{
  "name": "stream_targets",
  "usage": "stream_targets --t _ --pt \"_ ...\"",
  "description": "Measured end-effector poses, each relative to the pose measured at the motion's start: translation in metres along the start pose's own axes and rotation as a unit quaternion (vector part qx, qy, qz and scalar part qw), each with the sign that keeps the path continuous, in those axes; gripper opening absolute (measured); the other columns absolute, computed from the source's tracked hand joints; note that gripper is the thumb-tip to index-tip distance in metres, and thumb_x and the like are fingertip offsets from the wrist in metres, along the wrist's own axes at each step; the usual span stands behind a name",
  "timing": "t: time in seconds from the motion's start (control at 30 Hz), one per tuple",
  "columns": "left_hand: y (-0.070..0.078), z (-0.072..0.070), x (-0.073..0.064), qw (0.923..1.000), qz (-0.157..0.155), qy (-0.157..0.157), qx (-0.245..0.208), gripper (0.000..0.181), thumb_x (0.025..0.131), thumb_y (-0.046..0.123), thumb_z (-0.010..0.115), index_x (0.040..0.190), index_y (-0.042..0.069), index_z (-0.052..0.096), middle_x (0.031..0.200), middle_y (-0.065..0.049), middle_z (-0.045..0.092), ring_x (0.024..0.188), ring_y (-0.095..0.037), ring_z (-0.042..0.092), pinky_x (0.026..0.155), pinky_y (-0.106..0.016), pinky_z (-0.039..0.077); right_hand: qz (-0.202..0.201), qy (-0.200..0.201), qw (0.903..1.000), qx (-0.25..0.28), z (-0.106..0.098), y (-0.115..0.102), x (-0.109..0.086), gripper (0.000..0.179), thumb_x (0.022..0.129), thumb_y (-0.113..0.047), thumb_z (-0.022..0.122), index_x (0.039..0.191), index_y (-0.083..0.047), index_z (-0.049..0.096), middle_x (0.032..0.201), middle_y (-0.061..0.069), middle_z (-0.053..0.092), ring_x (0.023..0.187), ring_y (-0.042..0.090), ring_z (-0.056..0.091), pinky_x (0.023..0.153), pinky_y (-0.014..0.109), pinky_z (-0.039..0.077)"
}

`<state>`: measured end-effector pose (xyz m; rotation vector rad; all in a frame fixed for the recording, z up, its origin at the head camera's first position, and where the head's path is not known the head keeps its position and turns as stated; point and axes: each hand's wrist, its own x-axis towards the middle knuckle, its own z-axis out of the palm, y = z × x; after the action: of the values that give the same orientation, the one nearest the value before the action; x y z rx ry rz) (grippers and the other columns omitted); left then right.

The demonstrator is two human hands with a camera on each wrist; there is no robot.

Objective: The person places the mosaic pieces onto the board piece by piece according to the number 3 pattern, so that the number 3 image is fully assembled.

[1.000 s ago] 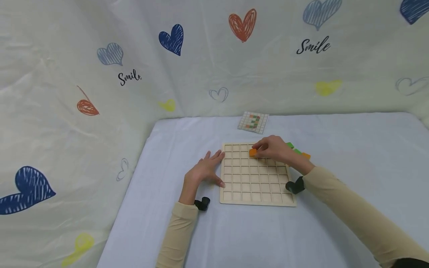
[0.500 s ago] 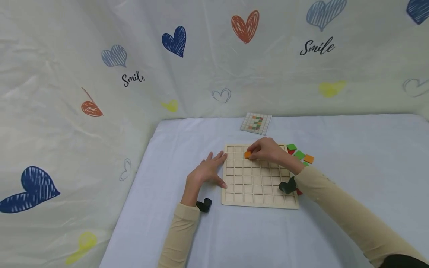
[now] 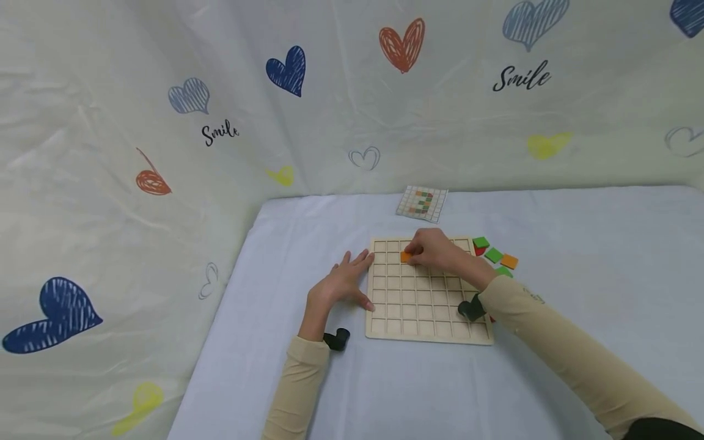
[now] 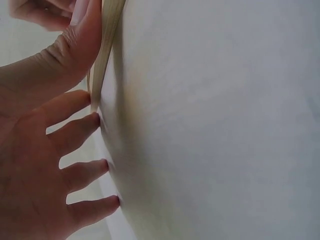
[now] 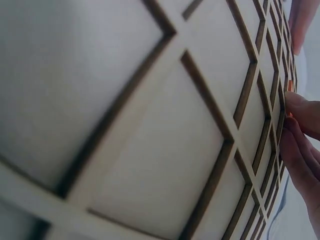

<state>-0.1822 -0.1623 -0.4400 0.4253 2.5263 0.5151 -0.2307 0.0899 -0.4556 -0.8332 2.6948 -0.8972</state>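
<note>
My right hand (image 3: 434,249) pinches an orange square tile (image 3: 405,257) at the upper part of a wooden grid board (image 3: 415,311). In the right wrist view, the thumb and fingers of the right hand (image 5: 305,117) come together at the orange tile (image 5: 290,85), low on the grid; the fingers partly cover it. My left hand (image 3: 342,284) lies at the board's left edge with its fingers spread. The left wrist view has the left hand's (image 4: 45,150) fingertips along the board's side (image 4: 104,55) and the white cloth.
Loose green tiles (image 3: 493,255), another orange tile (image 3: 509,261) and a partly covered red tile (image 3: 480,250) lie right of the board. A pattern card (image 3: 421,204) with a coloured grid lies behind it. A printed curtain (image 3: 330,110) hangs at the back and left.
My right hand has moved left across the board with the orange tile and lowered slightly into a square's place. The left hand stays at the board's edge. The view has shifted slightly.
</note>
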Motion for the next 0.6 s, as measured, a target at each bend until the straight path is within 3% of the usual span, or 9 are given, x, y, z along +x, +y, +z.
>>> stream_targets --t 0.37,0.6 --pt "0.0010 0.0006 -0.0020 1.0000 -0.006 -0.003 0.002 0.118 0.073 0.030 0.094 0.166 0.020 0.022 0.174 0.000 0.011 0.161 -0.036 -0.001 0.128 -0.057 0.009 -0.010 -0.010 0.9991 -0.039 0.0023 -0.0037 0.0002 0.023 0.089 -0.005 0.078 0.109 0.008 0.077 0.091 0.013 0.068 0.080 0.020 0.062 0.071 0.033 0.056" --pt "0.0034 0.0008 -0.0028 1.0000 -0.004 0.001 0.000 0.117 0.074 0.029 0.094 0.166 0.018 0.022 0.174 -0.001 0.011 0.161 -0.036 -0.001 0.128 -0.057 0.008 -0.001 0.003 0.9999 -0.015 0.0006 0.0003 -0.0050 0.030 0.089 -0.004 0.078 0.116 0.007 0.074 0.097 0.014 0.070 0.085 0.024 0.068 0.078 0.039 0.059"
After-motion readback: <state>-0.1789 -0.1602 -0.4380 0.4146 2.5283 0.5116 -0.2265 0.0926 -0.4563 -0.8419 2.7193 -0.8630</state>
